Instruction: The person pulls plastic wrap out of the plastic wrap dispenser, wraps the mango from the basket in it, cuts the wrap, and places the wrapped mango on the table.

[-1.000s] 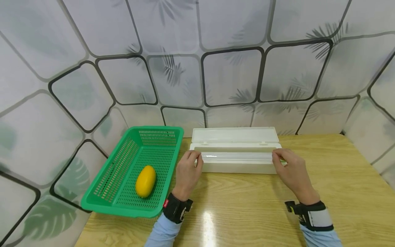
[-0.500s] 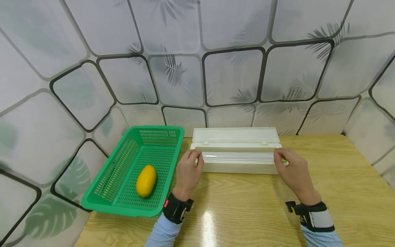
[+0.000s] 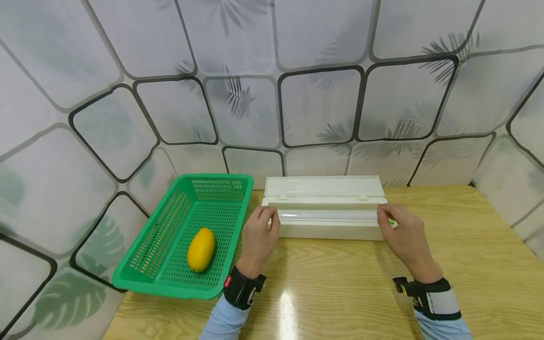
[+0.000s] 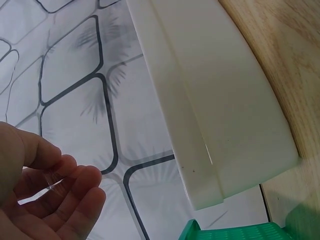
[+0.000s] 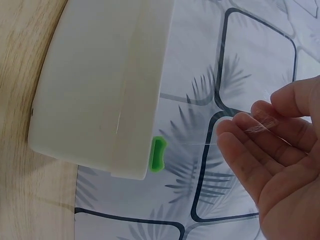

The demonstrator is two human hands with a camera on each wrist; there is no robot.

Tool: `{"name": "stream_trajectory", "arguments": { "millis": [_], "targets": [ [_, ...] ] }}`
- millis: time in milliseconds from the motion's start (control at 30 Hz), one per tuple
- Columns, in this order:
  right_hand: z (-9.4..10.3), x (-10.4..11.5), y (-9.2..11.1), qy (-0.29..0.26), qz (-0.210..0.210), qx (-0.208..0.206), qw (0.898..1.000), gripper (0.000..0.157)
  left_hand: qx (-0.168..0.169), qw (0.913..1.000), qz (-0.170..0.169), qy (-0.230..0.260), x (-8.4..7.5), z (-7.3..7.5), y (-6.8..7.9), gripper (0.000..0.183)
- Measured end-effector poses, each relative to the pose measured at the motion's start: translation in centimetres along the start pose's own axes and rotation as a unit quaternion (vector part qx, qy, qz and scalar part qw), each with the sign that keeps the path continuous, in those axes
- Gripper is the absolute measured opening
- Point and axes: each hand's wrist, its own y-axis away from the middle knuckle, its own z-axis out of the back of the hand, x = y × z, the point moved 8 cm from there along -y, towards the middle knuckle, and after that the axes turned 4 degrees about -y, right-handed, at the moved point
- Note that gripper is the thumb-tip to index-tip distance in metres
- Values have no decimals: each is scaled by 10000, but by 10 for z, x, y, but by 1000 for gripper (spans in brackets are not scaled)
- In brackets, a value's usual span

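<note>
A long white cling film dispenser (image 3: 327,231) stands on the table against the wall, its lid (image 3: 323,186) folded back and a glossy roll (image 3: 327,215) lying inside. My left hand (image 3: 258,241) is above its left end, thumb and index fingertip pinching the film's edge. Over the opposite end, my right hand (image 3: 404,236) pinches the other corner of the clear film (image 5: 262,125), which shows as a crumpled bit between the fingertips. Most of the film is too transparent to make out. A green slider (image 5: 158,154) sits at the dispenser's right end.
Left of the dispenser sits a green perforated basket (image 3: 170,293), with a yellow mango-like fruit (image 3: 201,249) in it. A patterned wall covering (image 3: 320,106) rises behind the wooden table (image 3: 331,293). Each wrist wears a black strap (image 3: 244,289).
</note>
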Motion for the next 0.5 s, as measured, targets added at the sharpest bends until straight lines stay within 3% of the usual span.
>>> {"name": "stream_trajectory", "arguments": {
  "millis": [500],
  "targets": [
    [4, 2, 0, -65, -26, -56, 10000, 12, 30, 10000, 35, 81, -4, 7, -2, 8]
  ]
}}
